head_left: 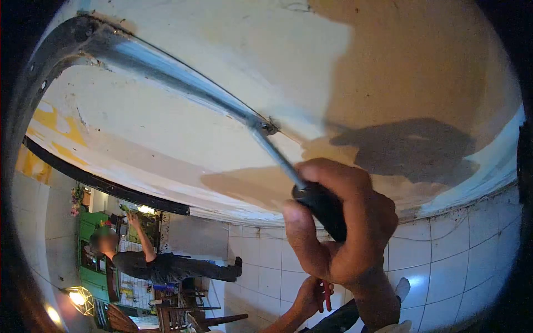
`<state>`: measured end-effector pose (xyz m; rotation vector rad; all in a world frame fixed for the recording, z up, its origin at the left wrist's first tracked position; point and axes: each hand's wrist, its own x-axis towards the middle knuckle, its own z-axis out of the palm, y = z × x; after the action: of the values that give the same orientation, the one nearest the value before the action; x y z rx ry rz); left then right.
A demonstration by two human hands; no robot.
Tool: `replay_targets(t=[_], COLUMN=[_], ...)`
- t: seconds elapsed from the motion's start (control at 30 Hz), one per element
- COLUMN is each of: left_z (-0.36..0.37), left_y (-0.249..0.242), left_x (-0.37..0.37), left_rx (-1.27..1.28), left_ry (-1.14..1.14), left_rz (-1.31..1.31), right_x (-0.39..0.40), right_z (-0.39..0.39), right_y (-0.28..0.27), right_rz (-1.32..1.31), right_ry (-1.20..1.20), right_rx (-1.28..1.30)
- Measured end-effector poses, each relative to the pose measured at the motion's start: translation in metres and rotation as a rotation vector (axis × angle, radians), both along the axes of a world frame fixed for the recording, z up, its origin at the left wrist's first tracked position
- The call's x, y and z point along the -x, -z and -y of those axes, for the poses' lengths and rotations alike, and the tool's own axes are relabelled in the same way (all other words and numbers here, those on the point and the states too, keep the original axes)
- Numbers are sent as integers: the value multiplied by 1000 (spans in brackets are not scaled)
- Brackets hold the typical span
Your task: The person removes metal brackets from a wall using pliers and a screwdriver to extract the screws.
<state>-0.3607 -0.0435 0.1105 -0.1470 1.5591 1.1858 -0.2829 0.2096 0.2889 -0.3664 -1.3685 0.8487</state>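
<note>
My right hand (355,222) is closed round the black handle of a screwdriver (277,158). Its metal shaft slants up and left, and the tip meets a dark spot (268,127) at the end of a grey metal strip (183,83). This strip runs along a curved cream panel (233,50), marked by paint patches and shadows. Lower in the view, my left hand (308,297) is closed on a slim red object (326,295), partly hidden by the fingers; its exact kind is unclear.
A black edge strip (105,183) borders the panel. Beyond it, a person (166,266) in dark clothes appears sideways with an arm raised, near wooden furniture (183,316), green shelving (94,277) and a lit lamp (79,298). White tiles (438,261) and a foot (402,288) show below.
</note>
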Motion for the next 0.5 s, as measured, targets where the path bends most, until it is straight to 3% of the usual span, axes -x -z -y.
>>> replay_targets(t=[0.5], left_z=[8], left_y=[-4], left_x=[-1], left_rx=[32], left_ry=[-37], left_rz=[66], right_x=[8], right_z=[7], right_y=[17], right_rz=[-16], right_ry=[-79], right_rx=[56])
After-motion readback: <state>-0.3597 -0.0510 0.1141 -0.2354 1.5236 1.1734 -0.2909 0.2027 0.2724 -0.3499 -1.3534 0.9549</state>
